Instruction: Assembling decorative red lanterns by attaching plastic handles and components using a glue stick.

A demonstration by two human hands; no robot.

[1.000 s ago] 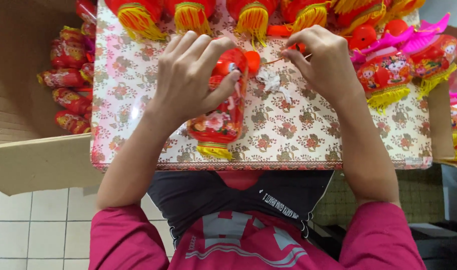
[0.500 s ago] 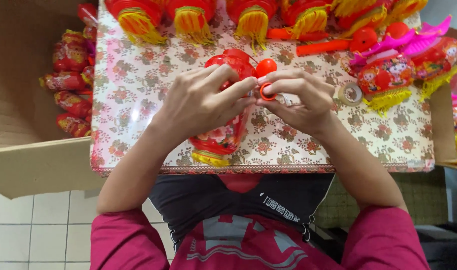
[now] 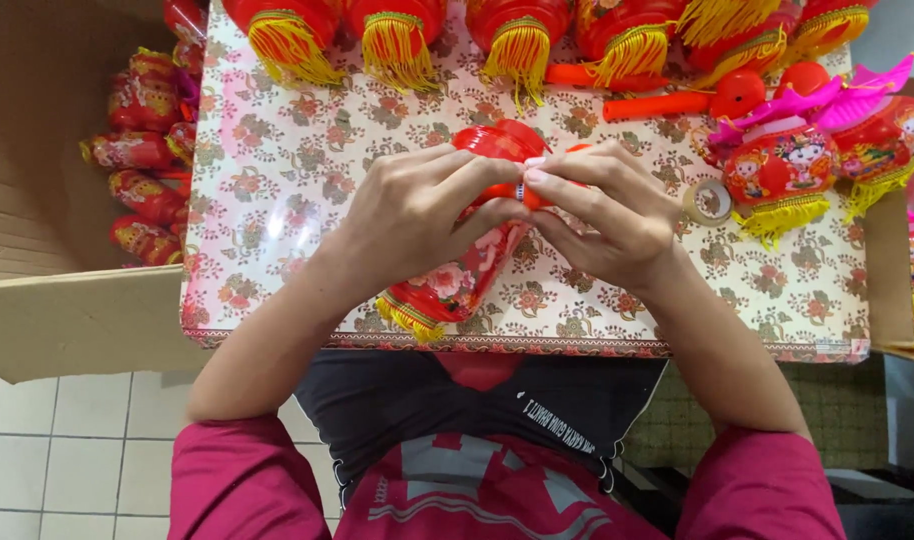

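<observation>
Flowery tablecloth (image 3: 277, 200) covers the table. Both hands meet above it — the left hand (image 3: 417, 215) grips a red paper lantern (image 3: 457, 280), and the right hand (image 3: 607, 215) pinches its orange top piece (image 3: 542, 192).

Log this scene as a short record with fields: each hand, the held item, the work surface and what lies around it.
left hand: grips the red lantern from the left, fingers curled over its top
right hand: pinches a small part at the lantern's top end, fingertips meeting the left hand's
lantern: red with flower print and yellow fringe, lying tilted on the board
surface: flower-patterned board
far edge: row of red lanterns with yellow tassels
right side: tape roll, decorated lantern with pink trim
left side: cardboard box with wrapped lanterns
</observation>
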